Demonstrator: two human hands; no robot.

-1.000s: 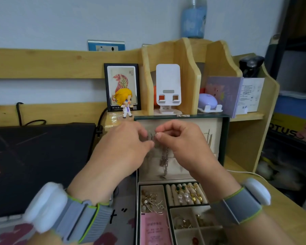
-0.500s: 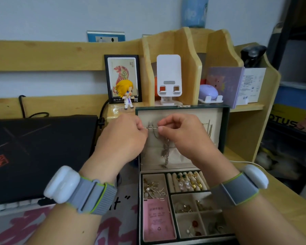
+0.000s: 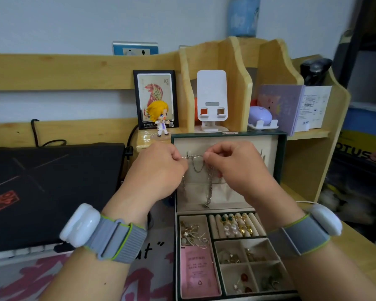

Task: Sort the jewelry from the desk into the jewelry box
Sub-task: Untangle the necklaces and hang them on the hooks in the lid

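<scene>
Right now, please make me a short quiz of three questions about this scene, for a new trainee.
1. True or false: both hands pinch the silver chain.
2. Where is the chain stretched? A) before the open lid of the jewelry box B) over the laptop
3. Which compartment holds the pink card?

Key:
1. True: left hand, right hand.
2. A.
3. The front left compartment.

I see a light wooden desk [image 3: 354,242] carrying the open green jewelry box [image 3: 283,161], a closed black laptop [image 3: 52,192] to its left, a printed mat [image 3: 154,268] under my forearms, and a wooden shelf unit [image 3: 308,170] at the back.
</scene>
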